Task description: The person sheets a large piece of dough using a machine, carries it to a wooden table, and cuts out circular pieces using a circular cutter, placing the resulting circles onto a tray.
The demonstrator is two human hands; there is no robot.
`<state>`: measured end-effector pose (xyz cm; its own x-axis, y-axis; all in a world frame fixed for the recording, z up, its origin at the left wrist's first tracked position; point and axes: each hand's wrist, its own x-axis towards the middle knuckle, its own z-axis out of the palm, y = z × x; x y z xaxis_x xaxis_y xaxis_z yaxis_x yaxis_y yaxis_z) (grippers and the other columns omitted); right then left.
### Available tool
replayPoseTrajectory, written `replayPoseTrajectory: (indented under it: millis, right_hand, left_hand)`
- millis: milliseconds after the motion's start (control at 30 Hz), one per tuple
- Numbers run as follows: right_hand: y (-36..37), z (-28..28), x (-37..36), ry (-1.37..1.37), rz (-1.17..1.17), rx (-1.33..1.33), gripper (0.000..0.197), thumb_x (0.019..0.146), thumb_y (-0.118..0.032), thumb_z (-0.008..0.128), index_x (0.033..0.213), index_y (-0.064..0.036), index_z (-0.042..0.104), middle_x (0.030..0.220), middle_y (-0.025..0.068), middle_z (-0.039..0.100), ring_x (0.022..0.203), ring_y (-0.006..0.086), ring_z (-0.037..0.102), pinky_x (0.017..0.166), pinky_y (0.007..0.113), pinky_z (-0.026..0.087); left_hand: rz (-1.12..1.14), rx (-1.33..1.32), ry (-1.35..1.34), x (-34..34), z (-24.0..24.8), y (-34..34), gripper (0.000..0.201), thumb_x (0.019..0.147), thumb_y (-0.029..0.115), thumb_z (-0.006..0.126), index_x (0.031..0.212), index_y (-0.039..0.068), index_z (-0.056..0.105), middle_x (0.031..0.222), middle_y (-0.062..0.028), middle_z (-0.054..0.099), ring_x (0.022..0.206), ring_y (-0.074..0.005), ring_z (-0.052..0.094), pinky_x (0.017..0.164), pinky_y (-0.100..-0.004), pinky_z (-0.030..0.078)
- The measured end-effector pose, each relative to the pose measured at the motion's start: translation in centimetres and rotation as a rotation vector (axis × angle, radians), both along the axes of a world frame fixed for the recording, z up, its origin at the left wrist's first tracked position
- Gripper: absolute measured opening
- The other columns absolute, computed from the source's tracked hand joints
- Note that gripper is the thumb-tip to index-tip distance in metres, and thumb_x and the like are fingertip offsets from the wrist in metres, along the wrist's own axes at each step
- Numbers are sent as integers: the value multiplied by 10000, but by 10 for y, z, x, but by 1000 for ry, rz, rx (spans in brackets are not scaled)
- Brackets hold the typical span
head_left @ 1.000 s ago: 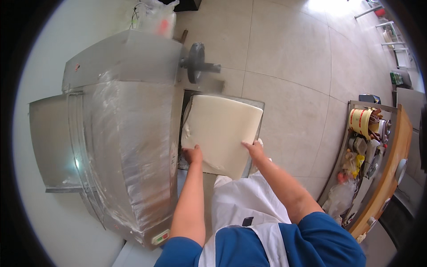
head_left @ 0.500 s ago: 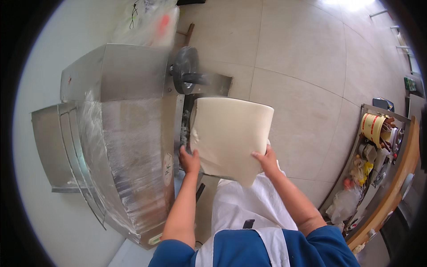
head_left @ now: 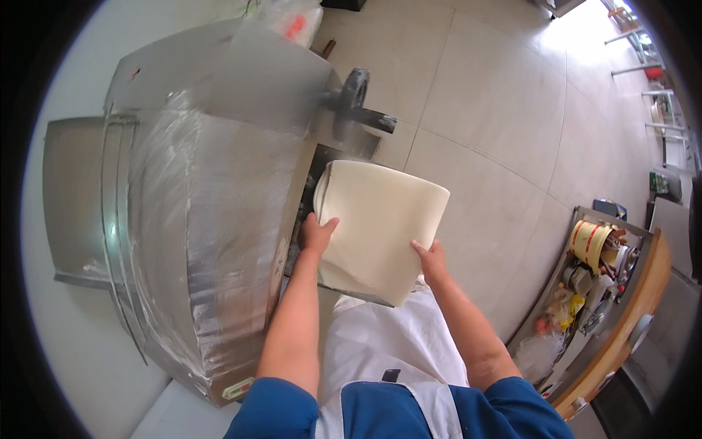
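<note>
A wide, pale cream sheet of dough, folded over with a rounded right edge, spans the space between my hands. My left hand grips its left edge, thumb on top and the other fingers hidden beneath or behind. On the right edge, my right hand is closed with the thumb over the dough and its fingers mostly underneath. Close to the left of the dough stands a large metal dough-rolling machine, dusted with flour. The dough's left side lies over a dark, floury part of this machine.
A dark handwheel with a crank sticks out from the machine's far right side. To the right, a wood-edged bench has a shelf holding a yellow tub and plastic bags. Pale tiled floor stretches ahead.
My left hand has moved forward along the dough's left edge. The dough's near edge has swung slightly left. The view has shifted, so the machine sits larger and further forward, and the handwheel has turned.
</note>
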<state>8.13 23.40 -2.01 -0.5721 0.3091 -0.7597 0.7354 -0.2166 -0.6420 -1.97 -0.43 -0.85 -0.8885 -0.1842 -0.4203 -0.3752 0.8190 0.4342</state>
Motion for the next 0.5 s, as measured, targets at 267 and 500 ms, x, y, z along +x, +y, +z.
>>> replayPoseTrajectory:
  millis: [267,500]
  right_hand:
    - [9,120,40,209,9,-139,361,719,-104,570,1046,5,462,941,98,548,845,165,519,738,287,416]
    - [-48,308,-14,706,153,-289,533,698,-190,606,1133,24,385,1025,114,506,942,198,495,798,308,399]
  left_hand:
    - [-285,175,134,69,193,33,261,672,250,612,673,45,450,630,-158,522,596,-356,505,507,-436,381]
    - [-285,169,576,62,389,-69,232,637,202,657,642,43,488,537,-99,468,523,-277,499,447,-374,355]
